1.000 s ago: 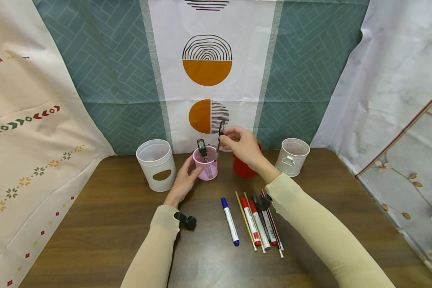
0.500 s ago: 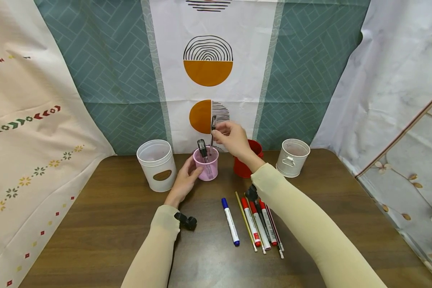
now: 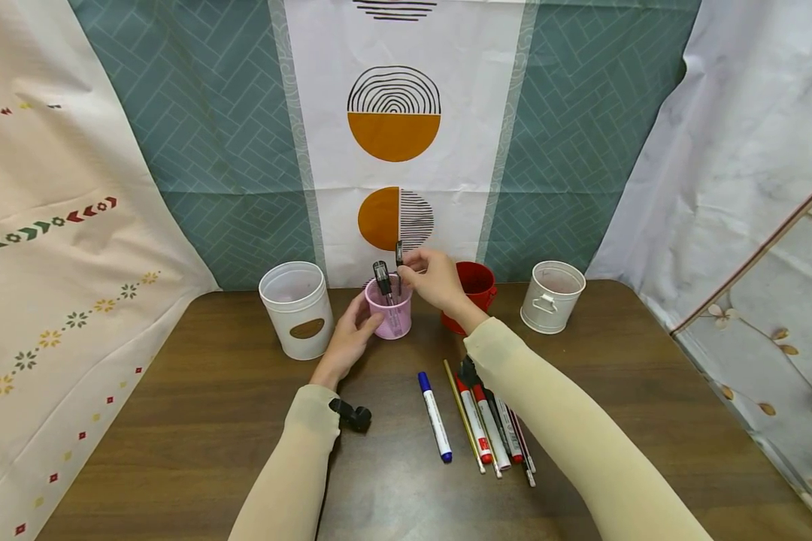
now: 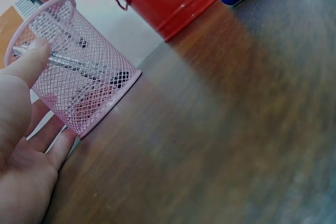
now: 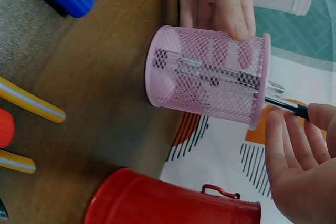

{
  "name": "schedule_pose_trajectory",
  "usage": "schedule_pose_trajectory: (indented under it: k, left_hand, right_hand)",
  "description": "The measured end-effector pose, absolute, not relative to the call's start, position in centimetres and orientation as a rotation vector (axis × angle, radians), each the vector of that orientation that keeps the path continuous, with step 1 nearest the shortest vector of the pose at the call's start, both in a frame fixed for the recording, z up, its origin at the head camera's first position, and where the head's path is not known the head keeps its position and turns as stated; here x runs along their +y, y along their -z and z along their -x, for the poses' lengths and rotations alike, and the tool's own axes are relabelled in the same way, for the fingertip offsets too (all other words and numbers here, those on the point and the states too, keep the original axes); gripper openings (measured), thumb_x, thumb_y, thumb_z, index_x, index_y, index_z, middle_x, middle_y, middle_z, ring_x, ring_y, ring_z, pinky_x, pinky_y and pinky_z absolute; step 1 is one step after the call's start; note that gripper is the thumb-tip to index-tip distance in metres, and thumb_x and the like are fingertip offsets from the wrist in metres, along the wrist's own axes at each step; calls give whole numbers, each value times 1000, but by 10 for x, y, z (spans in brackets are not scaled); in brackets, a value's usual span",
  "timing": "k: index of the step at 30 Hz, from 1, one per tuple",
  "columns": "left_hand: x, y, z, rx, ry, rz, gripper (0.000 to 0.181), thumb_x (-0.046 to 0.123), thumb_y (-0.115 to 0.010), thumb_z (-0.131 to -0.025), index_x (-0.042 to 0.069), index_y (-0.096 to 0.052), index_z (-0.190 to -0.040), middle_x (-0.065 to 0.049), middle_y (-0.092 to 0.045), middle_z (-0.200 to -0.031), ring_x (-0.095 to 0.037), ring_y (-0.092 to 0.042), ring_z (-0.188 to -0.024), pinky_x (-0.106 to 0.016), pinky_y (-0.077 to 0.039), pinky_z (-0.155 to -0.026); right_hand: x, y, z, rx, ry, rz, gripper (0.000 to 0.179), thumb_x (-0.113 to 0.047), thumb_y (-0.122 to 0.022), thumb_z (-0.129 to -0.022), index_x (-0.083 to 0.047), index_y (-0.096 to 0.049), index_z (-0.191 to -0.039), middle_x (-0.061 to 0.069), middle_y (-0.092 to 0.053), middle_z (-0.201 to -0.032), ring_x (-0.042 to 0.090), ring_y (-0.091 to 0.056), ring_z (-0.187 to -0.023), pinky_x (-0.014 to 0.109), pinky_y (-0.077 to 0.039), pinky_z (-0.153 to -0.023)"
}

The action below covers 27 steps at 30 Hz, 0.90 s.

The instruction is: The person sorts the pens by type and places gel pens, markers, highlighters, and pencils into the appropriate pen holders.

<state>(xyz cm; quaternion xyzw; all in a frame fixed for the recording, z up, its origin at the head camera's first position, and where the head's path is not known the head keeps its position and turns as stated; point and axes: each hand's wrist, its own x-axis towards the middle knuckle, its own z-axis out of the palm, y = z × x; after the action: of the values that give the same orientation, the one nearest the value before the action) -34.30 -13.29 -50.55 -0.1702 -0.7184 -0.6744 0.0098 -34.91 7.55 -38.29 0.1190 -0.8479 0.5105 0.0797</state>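
A pink mesh pen cup [image 3: 391, 319] stands at the back of the table with black-capped clear pens [image 3: 382, 279] inside. My left hand [image 3: 347, 336] holds the cup from its left, the thumb near the rim and the fingers behind the mesh, as the left wrist view shows. Above the rim my right hand [image 3: 434, 279] pinches a black pen [image 5: 286, 104] near its capped end. That pen points down, and its lower part is inside the cup, seen through the mesh in the right wrist view.
A red bucket [image 3: 477, 289] stands right of the cup, a small white bucket [image 3: 546, 304] farther right, and a taller white pot [image 3: 298, 308] left. In front lie a blue marker [image 3: 435, 417] and several markers and pencils [image 3: 490, 428], partly under the right forearm.
My right hand has moved left and then down, carrying the pen from beside the cup's rim to inside the cup. The left hand has stayed on the cup.
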Motion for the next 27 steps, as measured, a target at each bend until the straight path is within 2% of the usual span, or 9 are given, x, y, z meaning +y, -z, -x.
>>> schedule_pose_trajectory:
  k: [7,14,22,27]
  left_hand:
    - [-131,506,344,-2237,2097,548,67,14,-64,-107,10,-33,-166,-19,-43,-164,-35,-41,-152,-51,-35,-125]
    - [-132,506,343,-2228,2092,557,66,12,-64,-107,10,-34,-166,-19,-44,-164,-34,-42,-151,-49,-35,-125]
    - [-133,506,343,-2253,2066,531,66,12,-65,-107,11,-35,-165,-18,-44,-164,-33,-41,-152,-49,-34,-126]
    - [-131,507,344,-2250,2070,537,66,13,-65,-107,11,-35,-165,-18,-44,-164,-33,-41,-152,-49,-34,-126]
  right_hand:
    - [78,388,348,-2544,-1517,-348,22,-17,-74,-101,-4,-74,-119,13,-79,-106,29,-79,-90,32,-65,-79]
    - [90,376,339,-2560,-1457,-404,22,-16,-70,-102,-5,-75,-120,12,-79,-109,31,-79,-93,34,-65,-81]
    - [124,349,309,-2580,-1130,-598,17,-15,-72,-99,-9,-78,-114,7,-80,-107,25,-76,-90,41,-63,-85]
    - [148,341,285,-2612,-951,-632,13,-12,-73,-97,-7,-78,-108,6,-80,-98,19,-74,-80,40,-61,-80]
